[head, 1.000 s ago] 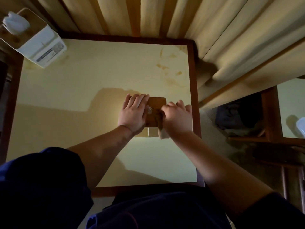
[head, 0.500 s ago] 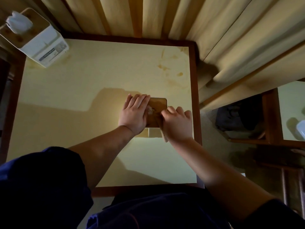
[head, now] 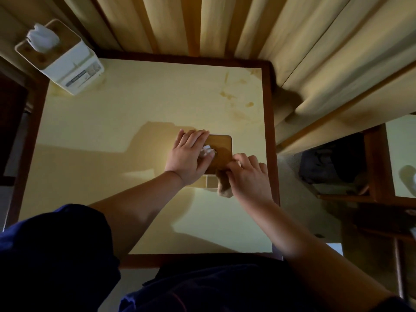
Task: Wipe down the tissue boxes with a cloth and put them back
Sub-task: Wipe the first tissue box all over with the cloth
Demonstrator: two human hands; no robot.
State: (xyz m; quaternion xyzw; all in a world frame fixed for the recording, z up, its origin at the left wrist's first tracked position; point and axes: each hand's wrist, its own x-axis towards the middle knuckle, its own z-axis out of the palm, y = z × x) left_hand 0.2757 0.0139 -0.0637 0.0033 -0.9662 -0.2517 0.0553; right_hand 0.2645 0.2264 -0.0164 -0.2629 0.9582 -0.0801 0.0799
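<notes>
near box: tissue box (head: 221, 146) stands on the table (head: 135, 122), toward its right edge; seen from above, wooden lid up, white side wall just showing below the lid; a tuft of tissue (head: 207, 152) pokes from the lid opening
left hand: left hand (head: 189, 154) lies flat on the left half of the lid, fingers straight and together, pressing down to steady the box; fingertips partly cover the tuft; it grips nothing
right hand: right hand (head: 247, 176) at the near right corner of the box; fingers curled, bunching a tan cloth (head: 224, 185) against the lid edge and side wall; loose end of the cloth hangs toward the table
far box: second tissue box (head: 59, 59), white with wooden lid and tissue up, at the far left corner of the table, well apart from both hands; whether it has been wiped, cannot tell
stage (judgement): wiping of the near box under way; lid corner and right side being worked
left to do (judgement): finish the remaining faces; set the box back in its place; possibly the far box too
table marks: brownish stains (head: 236, 102) on the far right of the top; not part of the task as given
</notes>
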